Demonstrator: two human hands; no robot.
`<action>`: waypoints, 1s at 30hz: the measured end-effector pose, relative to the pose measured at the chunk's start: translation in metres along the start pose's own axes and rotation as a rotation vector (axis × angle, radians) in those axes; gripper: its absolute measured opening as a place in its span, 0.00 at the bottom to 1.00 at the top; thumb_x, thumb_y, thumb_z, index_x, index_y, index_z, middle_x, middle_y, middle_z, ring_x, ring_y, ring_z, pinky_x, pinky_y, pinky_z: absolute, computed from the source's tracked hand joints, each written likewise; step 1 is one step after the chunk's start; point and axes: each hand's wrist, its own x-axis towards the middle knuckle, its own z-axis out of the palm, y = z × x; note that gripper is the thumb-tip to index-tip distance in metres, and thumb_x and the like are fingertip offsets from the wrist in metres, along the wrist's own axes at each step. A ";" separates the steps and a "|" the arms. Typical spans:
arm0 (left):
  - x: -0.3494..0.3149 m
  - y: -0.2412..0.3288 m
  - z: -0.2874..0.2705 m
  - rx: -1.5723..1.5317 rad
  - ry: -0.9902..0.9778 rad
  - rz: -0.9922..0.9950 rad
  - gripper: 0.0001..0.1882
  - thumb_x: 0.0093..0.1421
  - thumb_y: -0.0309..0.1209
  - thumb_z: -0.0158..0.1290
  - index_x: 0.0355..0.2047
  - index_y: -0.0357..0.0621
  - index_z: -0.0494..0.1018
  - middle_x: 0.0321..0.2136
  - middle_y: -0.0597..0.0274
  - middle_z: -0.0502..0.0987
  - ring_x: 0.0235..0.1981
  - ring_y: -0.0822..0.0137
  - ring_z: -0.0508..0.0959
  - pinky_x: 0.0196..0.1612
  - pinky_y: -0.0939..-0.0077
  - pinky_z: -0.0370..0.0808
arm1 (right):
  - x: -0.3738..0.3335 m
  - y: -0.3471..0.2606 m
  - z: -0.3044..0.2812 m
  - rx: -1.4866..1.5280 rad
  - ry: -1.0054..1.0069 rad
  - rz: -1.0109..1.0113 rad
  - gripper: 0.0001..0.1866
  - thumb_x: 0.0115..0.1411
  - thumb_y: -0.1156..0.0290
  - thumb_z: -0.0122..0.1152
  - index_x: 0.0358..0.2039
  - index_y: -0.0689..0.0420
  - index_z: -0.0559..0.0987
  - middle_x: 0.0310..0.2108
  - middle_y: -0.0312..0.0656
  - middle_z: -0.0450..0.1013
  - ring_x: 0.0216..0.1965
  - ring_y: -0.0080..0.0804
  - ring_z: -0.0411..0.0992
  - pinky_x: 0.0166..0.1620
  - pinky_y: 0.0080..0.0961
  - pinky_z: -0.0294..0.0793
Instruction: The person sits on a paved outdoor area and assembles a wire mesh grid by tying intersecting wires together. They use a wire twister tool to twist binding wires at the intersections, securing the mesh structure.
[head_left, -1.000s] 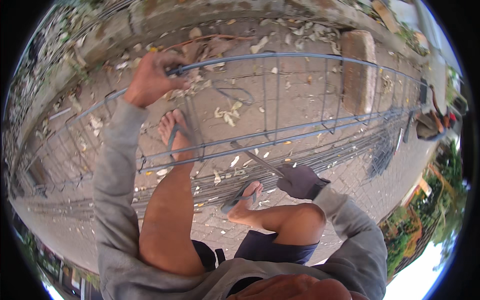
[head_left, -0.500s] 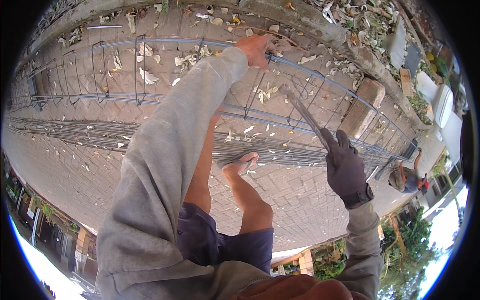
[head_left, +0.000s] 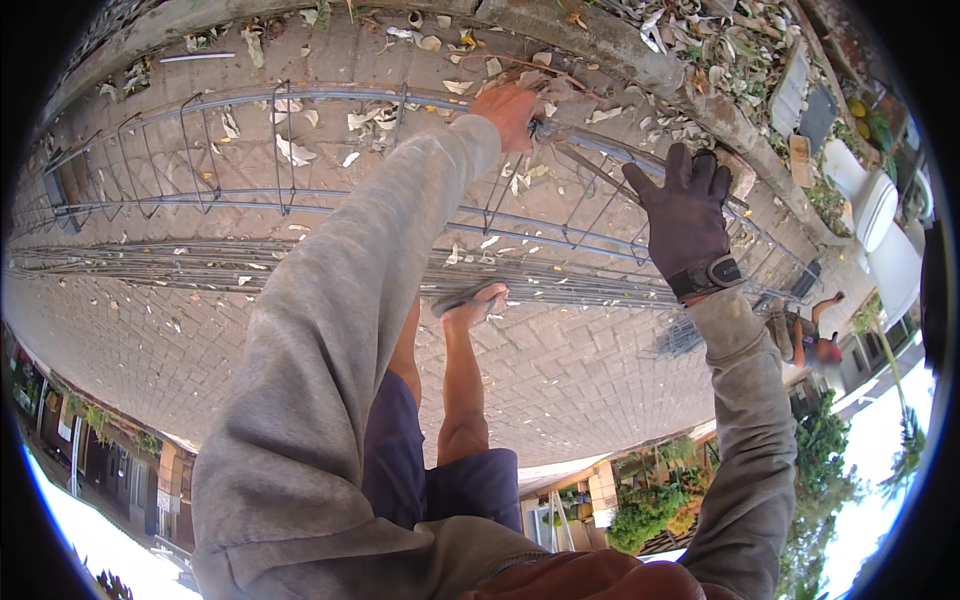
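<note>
A long cage of steel reinforcing bars (head_left: pixel 330 199) with stirrups stretches across the paving. My bare left hand (head_left: pixel 507 113) is closed at its upper bar, where a stirrup crosses; the fingertips are partly hidden. Beside those fingers is the head of a pair of long metal pincers (head_left: pixel 592 169). The pincers' handles are spread and run back under my gloved right hand (head_left: pixel 688 220). That hand holds them loosely, its fingers long over the handles and the thumb apart. The hand hides the handle ends.
Loose bars (head_left: pixel 130 258) lie in a long bundle beside the cage, near my sandalled foot (head_left: pixel 470 300). A concrete kerb (head_left: pixel 610 50) with dry leaves borders the far side. A white toilet (head_left: pixel 878 212) stands at the right. Another person (head_left: pixel 800 335) is bent near the cage's right end.
My right hand has moved up and away from me, bringing the pincers' head to my left hand. Its fingers have straightened and the handles have spread. My left hand stays at the bar.
</note>
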 end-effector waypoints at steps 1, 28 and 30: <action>0.000 0.000 0.000 0.002 -0.007 -0.007 0.24 0.45 0.37 0.71 0.46 0.55 0.84 0.42 0.50 0.83 0.49 0.47 0.81 0.51 0.54 0.77 | 0.002 0.002 0.000 0.007 0.004 -0.010 0.24 0.63 0.71 0.53 0.58 0.37 0.80 0.64 0.58 0.65 0.62 0.66 0.61 0.66 0.61 0.54; -0.082 0.054 -0.001 -0.042 0.545 -0.158 0.38 0.49 0.35 0.68 0.61 0.44 0.70 0.57 0.47 0.71 0.59 0.47 0.72 0.60 0.54 0.71 | 0.032 0.054 0.018 1.711 -1.248 0.216 0.23 0.56 0.61 0.73 0.42 0.65 0.77 0.26 0.52 0.77 0.34 0.46 0.80 0.38 0.40 0.78; -0.116 0.084 0.022 -0.225 0.558 -0.395 0.38 0.51 0.36 0.67 0.62 0.43 0.68 0.59 0.47 0.67 0.61 0.46 0.69 0.61 0.53 0.68 | 0.027 0.052 0.017 1.051 -0.876 -0.058 0.19 0.60 0.59 0.67 0.42 0.62 0.78 0.31 0.51 0.77 0.34 0.43 0.79 0.39 0.43 0.75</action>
